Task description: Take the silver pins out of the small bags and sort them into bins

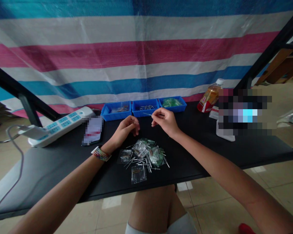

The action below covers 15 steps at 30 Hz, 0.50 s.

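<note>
Pinched between thumb and fingertips, a thin silver metal pin (148, 113) points left from my right hand (164, 121), which is just in front of the middle blue tray (143, 113). My left hand (128, 128) is closed with curled fingers above the table; what it holds, if anything, is too small to make out. Below both hands lies a pile of loose silver metal pins (141, 161) mixed with small clear and green plastic bags (157, 156). A clear bag (138, 175) with brownish pieces inside lies nearest the table's front edge.
The left blue tray (104, 114) contains clear bags, the middle one metal pins, the right blue tray (178, 108) green bags. A power strip (63, 125) and a phone (93, 130) lie left. A drink bottle (210, 97) stands right, beside a partly blurred device. Striped sheeting (141, 52) hangs behind.
</note>
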Each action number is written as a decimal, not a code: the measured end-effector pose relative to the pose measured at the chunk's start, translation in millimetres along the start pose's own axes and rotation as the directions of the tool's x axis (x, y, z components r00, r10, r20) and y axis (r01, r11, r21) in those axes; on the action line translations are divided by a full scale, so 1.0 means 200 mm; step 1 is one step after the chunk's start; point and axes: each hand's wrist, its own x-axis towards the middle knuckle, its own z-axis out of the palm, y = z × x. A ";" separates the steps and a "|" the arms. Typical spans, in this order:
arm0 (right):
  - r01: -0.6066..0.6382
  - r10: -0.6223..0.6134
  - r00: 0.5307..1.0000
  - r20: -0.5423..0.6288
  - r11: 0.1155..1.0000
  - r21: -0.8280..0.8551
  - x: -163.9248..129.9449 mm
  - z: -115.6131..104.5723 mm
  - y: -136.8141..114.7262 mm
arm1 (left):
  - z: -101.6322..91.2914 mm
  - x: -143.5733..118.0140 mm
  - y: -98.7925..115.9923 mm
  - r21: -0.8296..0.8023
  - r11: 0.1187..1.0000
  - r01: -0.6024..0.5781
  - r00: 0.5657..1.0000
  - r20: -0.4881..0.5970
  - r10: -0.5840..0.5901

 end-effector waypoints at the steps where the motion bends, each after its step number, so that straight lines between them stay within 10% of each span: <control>1: 0.001 -0.001 0.999 -0.048 1.000 0.004 0.02 -0.02 0.00 | 0.00 0.00 0.00 -0.018 1.000 -0.002 1.000 -0.012 0.001; 8: 0.090 -0.116 0.992 -0.045 0.920 -0.382 0.00 -0.10 -0.02 | 0.00 0.01 -0.01 -0.034 0.999 0.010 0.999 -0.031 -0.011; 15: 0.346 0.025 0.839 0.544 0.746 -0.569 -0.14 0.01 -0.09 | -0.01 0.01 -0.01 0.003 1.000 -0.007 1.000 -0.016 0.007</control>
